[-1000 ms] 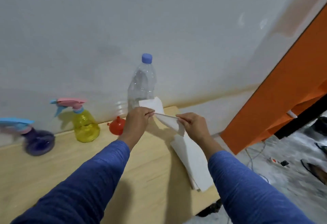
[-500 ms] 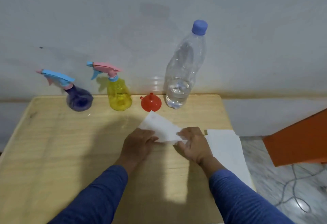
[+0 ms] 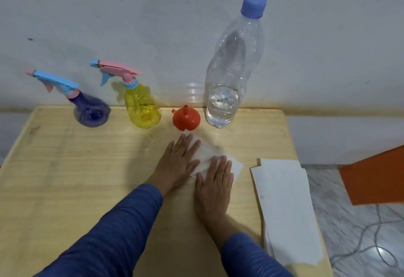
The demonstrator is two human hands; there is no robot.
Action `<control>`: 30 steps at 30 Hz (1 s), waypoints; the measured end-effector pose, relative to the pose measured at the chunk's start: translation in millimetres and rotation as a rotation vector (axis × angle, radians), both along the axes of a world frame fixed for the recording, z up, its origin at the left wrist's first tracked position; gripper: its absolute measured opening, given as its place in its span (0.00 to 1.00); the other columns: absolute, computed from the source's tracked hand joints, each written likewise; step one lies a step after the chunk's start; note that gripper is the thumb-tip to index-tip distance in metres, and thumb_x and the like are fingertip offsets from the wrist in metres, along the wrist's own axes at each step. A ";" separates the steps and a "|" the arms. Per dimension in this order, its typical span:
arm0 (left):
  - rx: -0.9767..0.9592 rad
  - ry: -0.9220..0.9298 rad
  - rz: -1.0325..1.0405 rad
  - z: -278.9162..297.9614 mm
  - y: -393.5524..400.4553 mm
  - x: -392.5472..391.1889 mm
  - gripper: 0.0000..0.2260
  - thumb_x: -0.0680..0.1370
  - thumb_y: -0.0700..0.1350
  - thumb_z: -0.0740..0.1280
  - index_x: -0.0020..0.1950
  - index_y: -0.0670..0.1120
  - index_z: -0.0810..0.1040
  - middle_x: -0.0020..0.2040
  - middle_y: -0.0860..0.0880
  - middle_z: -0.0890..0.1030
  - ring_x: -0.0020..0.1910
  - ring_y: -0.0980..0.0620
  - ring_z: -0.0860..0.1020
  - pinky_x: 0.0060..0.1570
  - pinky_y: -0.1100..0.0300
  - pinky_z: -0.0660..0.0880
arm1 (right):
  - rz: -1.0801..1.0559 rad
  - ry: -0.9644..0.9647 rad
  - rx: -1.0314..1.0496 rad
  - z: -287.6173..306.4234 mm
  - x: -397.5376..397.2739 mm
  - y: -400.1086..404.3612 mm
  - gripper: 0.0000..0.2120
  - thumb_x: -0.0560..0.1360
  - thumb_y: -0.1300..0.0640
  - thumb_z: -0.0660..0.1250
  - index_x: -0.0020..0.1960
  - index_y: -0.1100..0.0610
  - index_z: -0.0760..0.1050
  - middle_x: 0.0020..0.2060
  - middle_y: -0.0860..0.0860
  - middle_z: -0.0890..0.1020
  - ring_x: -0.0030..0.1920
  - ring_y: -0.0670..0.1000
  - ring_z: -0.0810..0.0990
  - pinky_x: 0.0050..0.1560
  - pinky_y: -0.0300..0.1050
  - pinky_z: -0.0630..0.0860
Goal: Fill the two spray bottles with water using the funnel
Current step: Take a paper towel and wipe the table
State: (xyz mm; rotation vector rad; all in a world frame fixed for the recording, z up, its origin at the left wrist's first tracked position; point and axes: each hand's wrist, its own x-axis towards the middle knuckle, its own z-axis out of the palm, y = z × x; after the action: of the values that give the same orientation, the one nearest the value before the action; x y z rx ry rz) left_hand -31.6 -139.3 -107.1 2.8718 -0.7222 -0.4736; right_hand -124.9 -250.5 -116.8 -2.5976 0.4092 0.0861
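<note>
At the back of the wooden table point(image 3: 65, 178) stand a purple spray bottle point(image 3: 90, 110) with a blue trigger head and a yellow spray bottle point(image 3: 143, 107) with a pink trigger head. To their right a red funnel point(image 3: 186, 119) sits upside down, spout up. Right of it stands a clear water bottle point(image 3: 231, 69) with a blue cap and a little water at the bottom. My left hand point(image 3: 177, 163) and my right hand point(image 3: 215, 182) lie flat with straight fingers on a white paper tissue point(image 3: 205, 154) spread on the table in front of the funnel.
A stack of white tissues point(image 3: 286, 206) lies along the table's right edge. A white wall runs behind the table. An orange panel point(image 3: 373, 178) and a cable on the marble floor point(image 3: 360, 244) are to the right.
The tissue, held up between pinching fingers a second ago, now lies on the table. Both hands have flattened on top of it. The view has swung down and left.
</note>
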 end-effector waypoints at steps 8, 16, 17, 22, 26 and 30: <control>-0.028 -0.070 0.087 -0.8 -0.3 -0.1 0.24 0.83 0.49 0.45 0.76 0.46 0.41 0.77 0.49 0.41 0.76 0.53 0.40 0.73 0.55 0.41 | 0.156 0.086 -0.114 9.4 31.4 -1.5 0.34 0.70 0.41 0.28 0.72 0.53 0.29 0.74 0.52 0.33 0.72 0.50 0.30 0.71 0.48 0.32; -0.039 -0.091 0.213 -0.9 33.7 0.6 0.24 0.83 0.49 0.45 0.76 0.45 0.40 0.78 0.47 0.42 0.76 0.51 0.41 0.73 0.52 0.40 | 0.251 0.075 -0.140 8.3 55.9 32.8 0.29 0.79 0.46 0.40 0.77 0.56 0.41 0.77 0.55 0.41 0.76 0.54 0.36 0.72 0.48 0.34; -0.038 -0.093 0.222 -1.1 40.9 0.7 0.24 0.83 0.49 0.45 0.76 0.45 0.40 0.77 0.48 0.42 0.76 0.51 0.41 0.73 0.52 0.40 | 0.260 0.080 -0.138 9.1 58.0 41.0 0.28 0.80 0.47 0.42 0.77 0.56 0.41 0.77 0.55 0.41 0.76 0.54 0.37 0.73 0.48 0.35; -0.046 -0.078 0.273 -0.9 82.9 2.0 0.23 0.83 0.48 0.44 0.76 0.46 0.39 0.77 0.48 0.41 0.76 0.51 0.41 0.73 0.52 0.40 | 0.320 0.096 -0.175 9.9 67.6 84.5 0.31 0.76 0.44 0.33 0.77 0.55 0.40 0.76 0.54 0.39 0.76 0.54 0.36 0.72 0.48 0.34; -0.031 -0.077 0.328 -2.5 133.8 5.1 0.23 0.83 0.48 0.42 0.76 0.46 0.39 0.77 0.49 0.41 0.76 0.51 0.40 0.72 0.52 0.39 | 0.416 0.085 -0.182 7.7 75.1 126.5 0.37 0.70 0.42 0.27 0.76 0.55 0.40 0.76 0.54 0.39 0.76 0.54 0.36 0.72 0.47 0.34; -0.003 -0.078 0.392 -1.2 204.5 6.3 0.23 0.83 0.47 0.43 0.76 0.45 0.40 0.78 0.48 0.43 0.76 0.50 0.42 0.73 0.52 0.40 | 0.506 0.091 -0.154 14.4 84.1 190.5 0.34 0.75 0.41 0.32 0.77 0.55 0.42 0.77 0.55 0.41 0.76 0.55 0.38 0.73 0.48 0.36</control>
State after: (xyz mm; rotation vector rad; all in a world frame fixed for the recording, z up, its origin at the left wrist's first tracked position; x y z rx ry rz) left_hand -25.3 65.2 -108.3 2.9357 -0.1558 -0.3064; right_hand -40.8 -60.0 -102.3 -2.7958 -0.2291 0.3578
